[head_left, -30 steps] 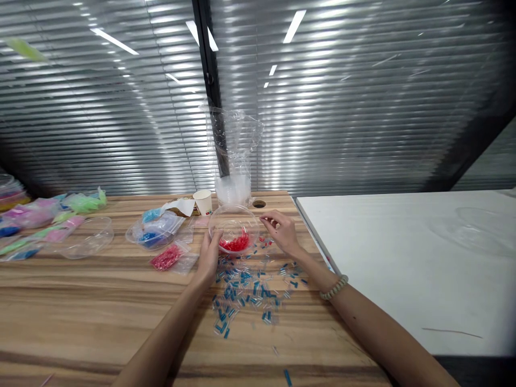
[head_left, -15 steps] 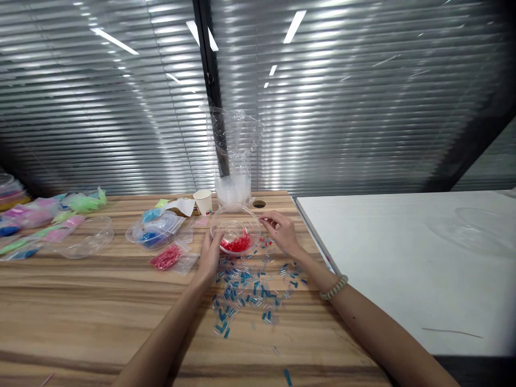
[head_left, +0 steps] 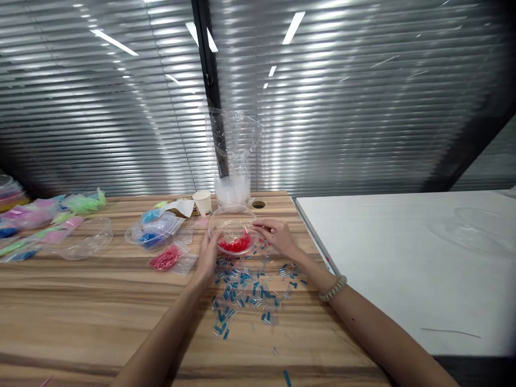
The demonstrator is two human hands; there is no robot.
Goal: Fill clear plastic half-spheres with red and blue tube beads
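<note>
My left hand (head_left: 208, 257) grips the left rim of a clear plastic bowl (head_left: 231, 213), which tilts toward me. Thin red pieces (head_left: 237, 244) lie heaped in its lower part. At the bowl's right rim is my right hand (head_left: 277, 236), its thumb and fingertips pinched together. Whatever is between those fingertips is too small to make out. Below the bowl, many short blue and clear tube pieces (head_left: 245, 287) are scattered over the wooden table (head_left: 80, 317). A few red bits (head_left: 264, 243) lie under my right hand.
Left of the bowl are a bag of red pieces (head_left: 166, 258), a clear container with blue contents (head_left: 151, 236) and a paper cup (head_left: 202, 202). Behind stands a clear bag with white contents (head_left: 233, 189). Coloured packets (head_left: 36, 212) lie far left; a white table (head_left: 387, 258) adjoins right.
My right hand has moved slightly left, from beside the bowl to its right rim. My left hand still holds the bowl in nearly the same place.
</note>
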